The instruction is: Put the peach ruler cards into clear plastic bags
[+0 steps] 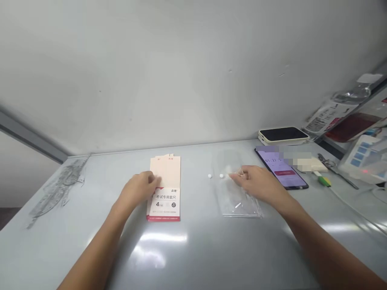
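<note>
Several stacked paper cards (165, 173), cream above with a white printed lower part and a red bottom edge, lie on the grey table (199, 249). My left hand (139, 191) is at their left edge, thumb and fingers closed on a card. Further right, a pile of clear plastic bags (238, 203) lies flat. My right hand (261, 185) pinches the upper right part of a bag between thumb and fingers. Two small white round pieces show beside that hand. At the far left rests a bunch of clear rulers (62, 187) with dark markings.
Right of the bags lie a phone with a lit timer screen (282, 169) and a dark-screened phone (284, 134). A bottle (341, 104), scissors (338, 171), a cable with a green and yellow plug (323, 180) and a clear box crowd the right side. A grey wall (169, 72) stands behind.
</note>
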`<state>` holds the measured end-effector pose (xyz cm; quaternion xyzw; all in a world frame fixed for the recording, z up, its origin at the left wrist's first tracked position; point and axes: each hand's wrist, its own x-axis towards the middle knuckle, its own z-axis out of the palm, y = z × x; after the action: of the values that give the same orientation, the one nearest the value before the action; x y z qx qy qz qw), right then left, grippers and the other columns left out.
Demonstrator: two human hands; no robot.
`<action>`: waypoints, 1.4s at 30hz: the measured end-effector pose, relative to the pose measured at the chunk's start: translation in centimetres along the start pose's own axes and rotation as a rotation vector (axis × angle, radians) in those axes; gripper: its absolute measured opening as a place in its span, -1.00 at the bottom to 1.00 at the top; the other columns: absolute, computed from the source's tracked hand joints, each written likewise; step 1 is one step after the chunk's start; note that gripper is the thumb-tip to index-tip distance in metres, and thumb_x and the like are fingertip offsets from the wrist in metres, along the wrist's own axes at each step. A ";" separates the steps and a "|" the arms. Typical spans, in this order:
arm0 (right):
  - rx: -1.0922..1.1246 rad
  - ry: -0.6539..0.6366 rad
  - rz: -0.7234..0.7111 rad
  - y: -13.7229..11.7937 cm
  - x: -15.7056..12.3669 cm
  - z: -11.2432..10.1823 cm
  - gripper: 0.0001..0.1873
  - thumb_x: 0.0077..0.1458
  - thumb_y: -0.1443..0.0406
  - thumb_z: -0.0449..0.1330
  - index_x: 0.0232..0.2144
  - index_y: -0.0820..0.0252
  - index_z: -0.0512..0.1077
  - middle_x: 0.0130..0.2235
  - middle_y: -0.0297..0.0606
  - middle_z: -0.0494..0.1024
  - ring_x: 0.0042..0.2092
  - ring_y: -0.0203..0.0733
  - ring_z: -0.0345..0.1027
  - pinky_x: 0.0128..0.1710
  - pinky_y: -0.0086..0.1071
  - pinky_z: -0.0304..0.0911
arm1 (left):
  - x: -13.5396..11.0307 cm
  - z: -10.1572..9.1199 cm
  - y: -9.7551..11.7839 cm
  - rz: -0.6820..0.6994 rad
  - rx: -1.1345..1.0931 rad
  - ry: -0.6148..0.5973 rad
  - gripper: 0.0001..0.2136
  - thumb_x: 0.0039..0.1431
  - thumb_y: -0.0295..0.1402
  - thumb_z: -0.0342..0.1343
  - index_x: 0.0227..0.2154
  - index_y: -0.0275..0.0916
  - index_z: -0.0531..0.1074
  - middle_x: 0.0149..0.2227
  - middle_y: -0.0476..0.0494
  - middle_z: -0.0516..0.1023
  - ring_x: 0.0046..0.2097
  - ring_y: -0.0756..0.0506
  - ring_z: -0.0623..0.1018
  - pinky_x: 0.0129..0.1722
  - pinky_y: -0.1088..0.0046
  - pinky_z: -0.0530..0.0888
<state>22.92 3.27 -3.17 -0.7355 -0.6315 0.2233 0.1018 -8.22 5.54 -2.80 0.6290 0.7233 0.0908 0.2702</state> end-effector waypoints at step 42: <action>1.286 -0.161 -0.460 -3.9 -4.3 2.4 -0.69 0.06 0.23 0.06 -0.65 0.16 0.13 0.00 -0.21 0.36 0.02 -0.02 0.25 -0.05 -0.13 0.21 | -5.2 5.9 4.9 0.222 -0.837 0.069 -0.66 0.07 -0.11 -0.04 -0.17 -0.22 0.32 -0.32 -0.14 0.51 -0.29 -0.13 0.52 -0.41 0.40 0.46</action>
<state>17.94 -0.56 -2.70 -0.3573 -0.5194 0.5803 0.5156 -0.69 0.27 -4.03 0.5358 0.5606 0.4256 0.4664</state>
